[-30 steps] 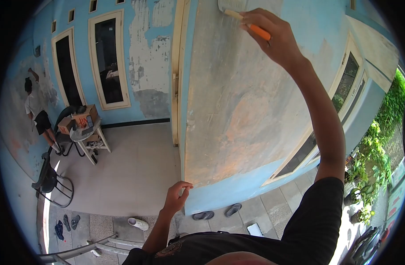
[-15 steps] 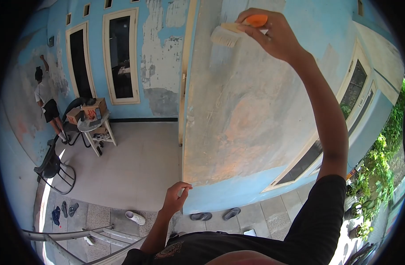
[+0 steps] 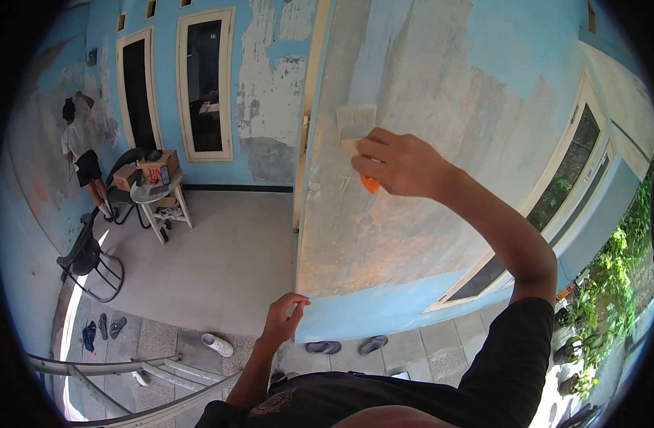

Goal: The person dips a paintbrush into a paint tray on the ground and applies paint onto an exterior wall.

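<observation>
My right hand (image 3: 402, 164) grips a wide paintbrush (image 3: 357, 121) by its handle, whose orange end shows below my fingers. The pale bristles point up and rest against the grey, patchy wall (image 3: 412, 235). A whitish streak (image 3: 373, 57) runs up the wall above the brush. My left hand (image 3: 285, 317) is low, beside the bottom corner of the wall, with its fingers curled and thumb near the fingertips. Whether anything is between those fingers is too small to tell.
Another person (image 3: 84, 150) stands at the far left wall, one arm raised. Boxes (image 3: 159, 170) sit on a small table (image 3: 145, 192) near a black chair (image 3: 91, 258). Metal rails (image 3: 155, 371) lie at lower left. Sandals (image 3: 323, 347) and a white shoe (image 3: 217, 344) are on the ground.
My right hand has moved down the wall with the brush, and its bristles now point up. The whitish streak above is more visible. My left hand has barely moved.
</observation>
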Action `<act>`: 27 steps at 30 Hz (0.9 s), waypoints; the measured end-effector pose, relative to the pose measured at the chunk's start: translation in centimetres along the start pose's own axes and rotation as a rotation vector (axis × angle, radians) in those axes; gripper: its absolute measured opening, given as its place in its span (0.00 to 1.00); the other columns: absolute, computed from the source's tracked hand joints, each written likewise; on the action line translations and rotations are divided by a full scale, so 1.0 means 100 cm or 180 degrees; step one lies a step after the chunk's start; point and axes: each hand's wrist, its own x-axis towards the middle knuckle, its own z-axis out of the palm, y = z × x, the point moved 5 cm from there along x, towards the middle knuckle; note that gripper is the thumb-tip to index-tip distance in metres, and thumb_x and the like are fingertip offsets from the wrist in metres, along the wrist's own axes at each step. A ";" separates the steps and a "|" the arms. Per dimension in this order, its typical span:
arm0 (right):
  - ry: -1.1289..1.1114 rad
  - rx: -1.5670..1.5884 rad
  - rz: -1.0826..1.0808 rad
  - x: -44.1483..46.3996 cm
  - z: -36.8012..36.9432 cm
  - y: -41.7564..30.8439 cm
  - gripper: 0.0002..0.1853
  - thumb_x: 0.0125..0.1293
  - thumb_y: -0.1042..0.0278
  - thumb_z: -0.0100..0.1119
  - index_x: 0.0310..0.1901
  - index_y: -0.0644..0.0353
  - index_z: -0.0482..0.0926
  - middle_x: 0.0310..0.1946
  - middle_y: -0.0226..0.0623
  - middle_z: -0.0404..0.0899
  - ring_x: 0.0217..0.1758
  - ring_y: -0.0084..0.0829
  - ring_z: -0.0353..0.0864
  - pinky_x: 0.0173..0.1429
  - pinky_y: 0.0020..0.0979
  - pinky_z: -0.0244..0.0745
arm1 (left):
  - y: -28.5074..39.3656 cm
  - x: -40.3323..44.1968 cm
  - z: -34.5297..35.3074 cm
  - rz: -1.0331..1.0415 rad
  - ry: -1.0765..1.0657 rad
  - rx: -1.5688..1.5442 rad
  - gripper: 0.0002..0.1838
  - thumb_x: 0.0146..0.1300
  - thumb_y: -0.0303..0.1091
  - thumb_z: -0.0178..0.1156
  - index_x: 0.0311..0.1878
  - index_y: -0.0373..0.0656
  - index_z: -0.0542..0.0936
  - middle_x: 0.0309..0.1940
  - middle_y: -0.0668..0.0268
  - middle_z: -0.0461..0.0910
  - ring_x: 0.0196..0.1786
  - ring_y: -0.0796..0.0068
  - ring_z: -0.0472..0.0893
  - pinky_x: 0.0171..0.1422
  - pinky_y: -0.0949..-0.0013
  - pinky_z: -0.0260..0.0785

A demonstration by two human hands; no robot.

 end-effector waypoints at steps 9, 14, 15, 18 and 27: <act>0.0695 0.1445 0.1278 0.005 -0.070 0.111 0.05 0.77 0.71 0.62 0.47 0.60 0.85 0.45 0.35 0.88 0.50 0.33 0.87 0.51 0.31 0.84 | 0.008 0.004 0.004 -0.0080 -0.0097 -0.0078 0.06 0.72 0.24 0.60 0.47 0.35 0.84 0.42 0.58 0.88 0.46 0.67 0.87 0.53 0.66 0.78; 0.2150 0.0376 0.0991 0.036 -0.190 0.194 0.06 0.75 0.72 0.65 0.43 0.66 0.83 0.37 0.32 0.84 0.38 0.23 0.77 0.45 0.27 0.76 | 0.008 0.010 0.007 0.0071 -0.0097 -0.0006 0.06 0.72 0.24 0.60 0.47 0.36 0.84 0.42 0.58 0.88 0.46 0.67 0.87 0.54 0.66 0.78; 0.2233 0.0167 0.0829 0.039 -0.202 0.198 0.06 0.76 0.72 0.64 0.43 0.66 0.83 0.37 0.32 0.84 0.39 0.23 0.78 0.46 0.26 0.77 | 0.009 0.010 0.008 0.0064 -0.0108 -0.0021 0.05 0.72 0.23 0.60 0.47 0.36 0.84 0.42 0.58 0.88 0.46 0.67 0.87 0.54 0.66 0.77; 0.2276 0.0312 0.0894 0.033 -0.177 0.204 0.06 0.76 0.72 0.63 0.43 0.66 0.83 0.38 0.33 0.85 0.40 0.23 0.80 0.48 0.27 0.79 | 0.012 0.012 0.011 0.0141 -0.0165 -0.0007 0.05 0.72 0.23 0.60 0.47 0.36 0.84 0.42 0.59 0.88 0.46 0.67 0.87 0.54 0.66 0.77; 0.0547 0.1569 0.0987 -0.039 -0.024 0.032 0.04 0.70 0.78 0.67 0.43 0.58 0.83 0.41 0.36 0.86 0.43 0.37 0.86 0.46 0.33 0.84 | 0.013 0.007 0.005 0.0026 -0.0209 -0.0004 0.07 0.73 0.24 0.58 0.47 0.35 0.84 0.41 0.59 0.89 0.48 0.68 0.87 0.57 0.66 0.77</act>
